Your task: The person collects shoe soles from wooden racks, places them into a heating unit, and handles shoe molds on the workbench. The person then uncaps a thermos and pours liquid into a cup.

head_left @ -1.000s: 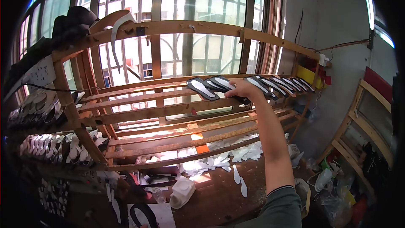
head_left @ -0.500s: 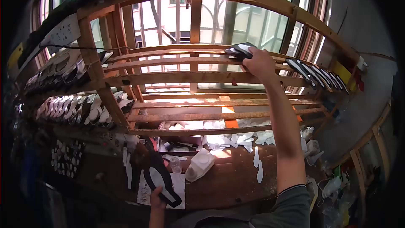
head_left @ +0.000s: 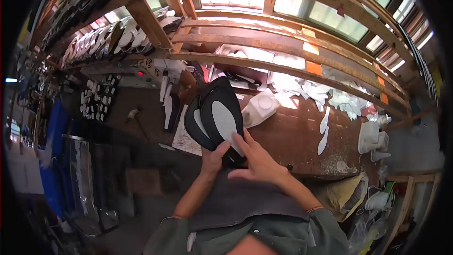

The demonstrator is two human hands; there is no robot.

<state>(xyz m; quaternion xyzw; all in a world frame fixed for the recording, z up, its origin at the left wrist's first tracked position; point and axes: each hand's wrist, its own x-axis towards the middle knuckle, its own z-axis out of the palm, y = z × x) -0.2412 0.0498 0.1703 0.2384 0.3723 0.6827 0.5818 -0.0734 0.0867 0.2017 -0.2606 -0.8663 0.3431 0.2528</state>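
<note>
In front of my body, my left hand [head_left: 213,161] is closed around the lower end of several black insoles [head_left: 200,132] that overlap like a fan. The top black insole [head_left: 226,108] has a pale grey-white inlay along its middle, and a second pale inlay shows on the one beneath it. My right hand [head_left: 259,160] is beside them on the right, its fingers stretched out and its thumb apart. Those fingertips touch the right edge near the narrow end of the top insole. A white sheet [head_left: 184,137] lies on the table, partly hidden behind the insoles.
A cream container [head_left: 261,107] stands on the brown table [head_left: 283,137], with pale insole shapes [head_left: 324,130] to its right. White scraps [head_left: 349,101] lie under the wooden rack [head_left: 245,61]. Footwear pieces [head_left: 113,38] line the left shelf. A hammer [head_left: 137,122] lies at left.
My right hand has come down from the upper rack to the insoles at my left hand. My left hand now holds several insoles instead of one visible. The view has tilted downward.
</note>
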